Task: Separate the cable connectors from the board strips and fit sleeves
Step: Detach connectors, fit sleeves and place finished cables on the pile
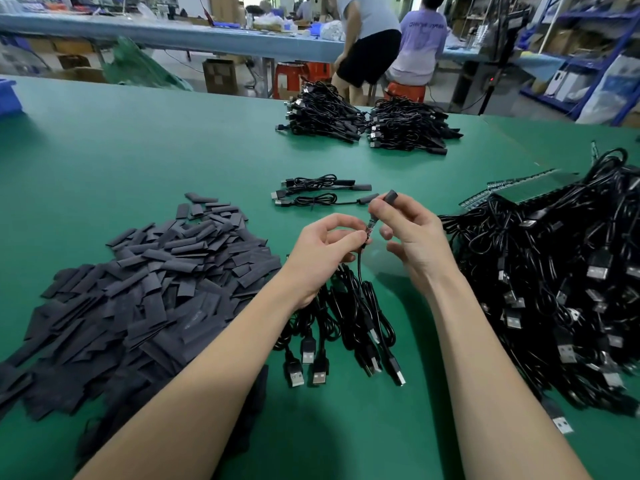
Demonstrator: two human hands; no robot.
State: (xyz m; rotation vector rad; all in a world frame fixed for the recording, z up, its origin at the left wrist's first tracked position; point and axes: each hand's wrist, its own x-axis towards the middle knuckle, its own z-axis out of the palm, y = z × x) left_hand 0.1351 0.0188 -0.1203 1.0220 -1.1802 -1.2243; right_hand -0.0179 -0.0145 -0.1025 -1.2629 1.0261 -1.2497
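Note:
My left hand (329, 247) pinches a black cable (360, 268) just below its small bare board connector (370, 227). My right hand (412, 233) holds a short dark sleeve (388, 197) between thumb and forefinger, tilted, its lower end at the top of the connector. The cable hangs down to a small bunch of loose USB cables (346, 330) on the green table (138, 161). A big heap of flat dark sleeves (138, 292) lies to the left. Two sleeved cables (318, 192) lie just beyond my hands.
A large tangle of black cables still on green board strips (540, 271) fills the right side. Two bundles of finished cables (367, 119) sit at the far edge. A blue bin (8, 97) stands at far left. People and orange stools are behind the table.

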